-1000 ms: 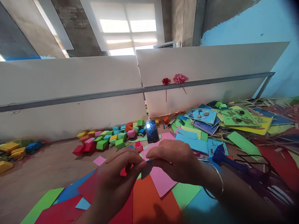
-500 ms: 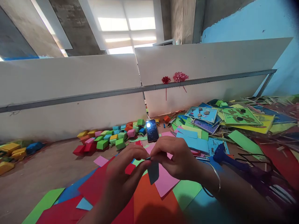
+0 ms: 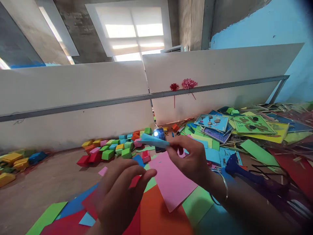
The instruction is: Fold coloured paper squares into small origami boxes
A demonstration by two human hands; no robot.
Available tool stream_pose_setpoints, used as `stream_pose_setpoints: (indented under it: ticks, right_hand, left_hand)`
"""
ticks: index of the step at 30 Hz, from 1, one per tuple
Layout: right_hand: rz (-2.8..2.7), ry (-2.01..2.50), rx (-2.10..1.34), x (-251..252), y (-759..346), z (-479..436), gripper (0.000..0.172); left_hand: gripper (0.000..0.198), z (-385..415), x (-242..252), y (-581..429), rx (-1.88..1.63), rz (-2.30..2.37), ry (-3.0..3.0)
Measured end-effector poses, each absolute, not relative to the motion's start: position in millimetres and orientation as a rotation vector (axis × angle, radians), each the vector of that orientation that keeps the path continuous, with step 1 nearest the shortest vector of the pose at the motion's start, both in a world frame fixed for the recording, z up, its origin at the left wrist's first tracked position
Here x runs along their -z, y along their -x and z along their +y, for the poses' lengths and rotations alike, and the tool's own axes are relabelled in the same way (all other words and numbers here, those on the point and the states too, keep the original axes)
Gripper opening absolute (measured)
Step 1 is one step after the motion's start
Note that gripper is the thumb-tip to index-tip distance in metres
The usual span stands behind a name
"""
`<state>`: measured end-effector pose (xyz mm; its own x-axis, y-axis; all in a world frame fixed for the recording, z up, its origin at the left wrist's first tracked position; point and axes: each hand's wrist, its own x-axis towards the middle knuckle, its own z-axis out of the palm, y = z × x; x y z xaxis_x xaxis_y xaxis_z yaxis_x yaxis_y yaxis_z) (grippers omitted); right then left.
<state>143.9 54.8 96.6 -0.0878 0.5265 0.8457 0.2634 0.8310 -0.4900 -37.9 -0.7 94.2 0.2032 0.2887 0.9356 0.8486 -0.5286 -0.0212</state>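
A brown desk against white partitions is strewn with coloured sheets and folded paper boxes. The right hand pinches a folded light-blue paper at frame centre, raised flat, probably to check the fold. The left hand, released, hovers below. Half a second earlier both hands pinched it lower.

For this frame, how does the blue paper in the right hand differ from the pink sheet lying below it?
The folded blue paper is a narrow, folded strip; the pink sheet is flat and unfolded. The folded blue paper is pinched in the air by the right hand; the pink sheet lies partly over the orange sheet. The pink sheet looks clearly larger. Both are plain coloured craft paper.
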Motion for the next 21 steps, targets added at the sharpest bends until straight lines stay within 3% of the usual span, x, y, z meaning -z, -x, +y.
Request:
stream_pose_setpoints:
  ticks: [3,5,8,10,16,21]
  right_hand:
    - [-1.437,0.565,-0.803,-92,-134,53,0.005]
    - [-1.343,0.522,-1.101,-83,-124,51,0.007]
    - [-1.330,0.487,-1.293,-67,-111,50,0.014]
    - [-1.424,0.522,-1.237,-60,-109,52,0.015]
    - [-1.743,0.538,-0.544,-65,-119,56,0.009]
    - [-1.722,0.498,-0.701,-61,-118,58,0.009]
  left_hand:
    - [0.009,5,-89,35,1.522,-1.287,2.192]
    - [0.014,13,-84,34,1.812,-1.490,2.254]
    - [0.020,22,-76,35,2.117,-1.769,2.289]
    - [0.022,24,-72,37,2.142,-1.866,2.293]
    - [0.014,21,-76,37,1.890,-1.595,2.218]
    - [0.021,23,-81,35,2.078,-1.604,2.488]
